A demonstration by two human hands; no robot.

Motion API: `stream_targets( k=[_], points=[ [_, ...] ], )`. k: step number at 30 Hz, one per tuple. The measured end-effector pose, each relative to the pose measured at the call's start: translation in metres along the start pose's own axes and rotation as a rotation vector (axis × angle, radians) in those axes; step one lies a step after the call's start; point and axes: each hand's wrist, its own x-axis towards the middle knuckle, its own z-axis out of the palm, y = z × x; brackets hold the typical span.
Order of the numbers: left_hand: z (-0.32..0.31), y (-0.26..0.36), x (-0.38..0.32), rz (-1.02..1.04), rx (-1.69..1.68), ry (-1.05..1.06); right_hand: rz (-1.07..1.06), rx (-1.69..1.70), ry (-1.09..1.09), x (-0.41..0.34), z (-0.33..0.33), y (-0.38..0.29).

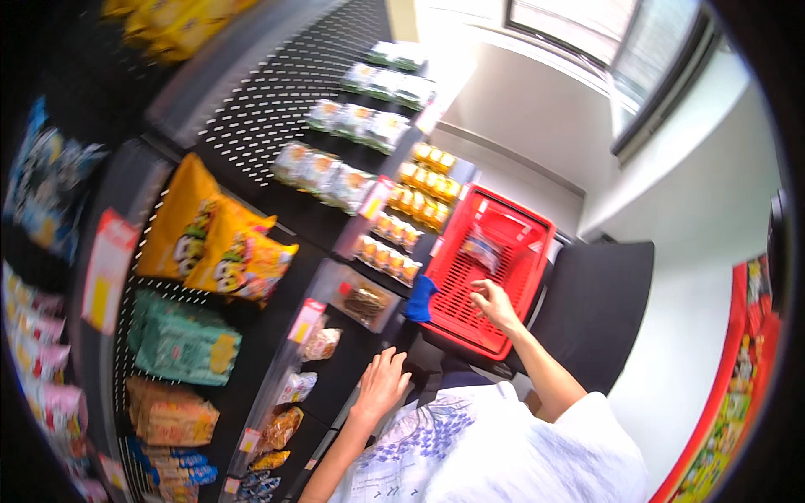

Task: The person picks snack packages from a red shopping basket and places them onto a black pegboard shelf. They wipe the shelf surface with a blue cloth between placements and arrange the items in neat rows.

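Over the near part of a red plastic shopping basket (542, 227), my right hand (493, 304) is held with its fingers apart and nothing in them. A small clear packet (482, 249) lies inside the basket towards its far end. My left hand (382, 385) is beside the lower shelf edge, empty, fingers spread. A blue piece (420, 299) sits at the basket's left side. Close to my left hand, the shelf holds a clear-packed brown snack (363, 303) and a white and pink packet (322, 343).
Shelves on the left hold yellow snack bags (233, 251), green packs (186, 339), brown packs (173, 417) and rows of small orange packets (417, 205). Right of the basket is a black seat or panel (594, 308). A red-edged display (732, 402) stands along the right wall.
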Motion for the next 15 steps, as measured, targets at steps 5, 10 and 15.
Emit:
stream_targets(
  k=[5,10,15],
  points=[
    [0.048,-0.001,0.010,0.040,-0.064,-0.225,0.125,-0.076,0.170,-0.007,-0.013,0.095],
    [0.070,-0.003,0.024,0.014,-0.162,-0.258,0.149,-0.233,0.232,0.032,-0.017,0.129],
    [0.080,-0.019,0.020,-0.102,-0.184,-0.322,0.142,-0.285,0.301,0.099,-0.014,0.175]
  ],
)
